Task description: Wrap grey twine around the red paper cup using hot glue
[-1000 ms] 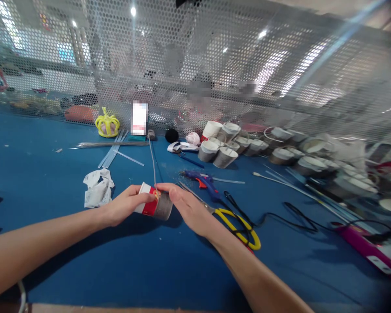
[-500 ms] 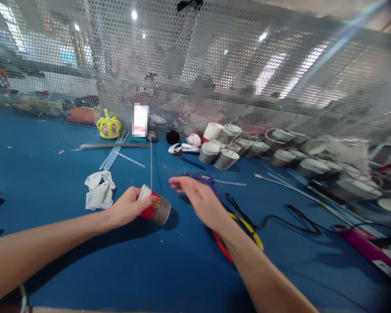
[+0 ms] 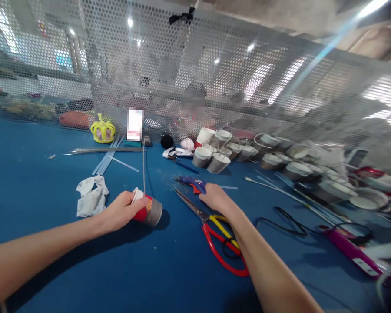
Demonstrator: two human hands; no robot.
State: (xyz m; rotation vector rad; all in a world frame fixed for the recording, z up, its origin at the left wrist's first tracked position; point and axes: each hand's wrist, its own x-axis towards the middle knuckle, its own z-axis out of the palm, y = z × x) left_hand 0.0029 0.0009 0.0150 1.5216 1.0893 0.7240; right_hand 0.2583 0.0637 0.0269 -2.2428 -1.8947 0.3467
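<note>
My left hand (image 3: 119, 211) is closed around a red and white paper cup (image 3: 142, 209), which lies tilted on its side. Grey yarn (image 3: 155, 213) covers the cup's base end. A strand runs from the cup to a small grey yarn ball (image 3: 147, 140) at the back. My right hand (image 3: 217, 198) grips the rear of a blue hot glue gun (image 3: 192, 181), whose nozzle points left; the handle is mostly hidden by my fingers. Just below that hand lie large scissors (image 3: 202, 214) with red and yellow handles, partly covered by my right forearm.
White lace (image 3: 91, 195) lies left of the cup. Behind are clear glue sticks (image 3: 109, 156), thin wires (image 3: 84, 151), a yellow crown-like piece (image 3: 103, 130) and a propped phone (image 3: 135, 125). Many wrapped cups (image 3: 219, 162) fill the back right. A black cable (image 3: 289, 226) leads to a purple power strip (image 3: 352, 252).
My right hand, open and in the air before, has gone down and taken hold of the glue gun. The scissors show more fully. My left hand still holds the cup.
</note>
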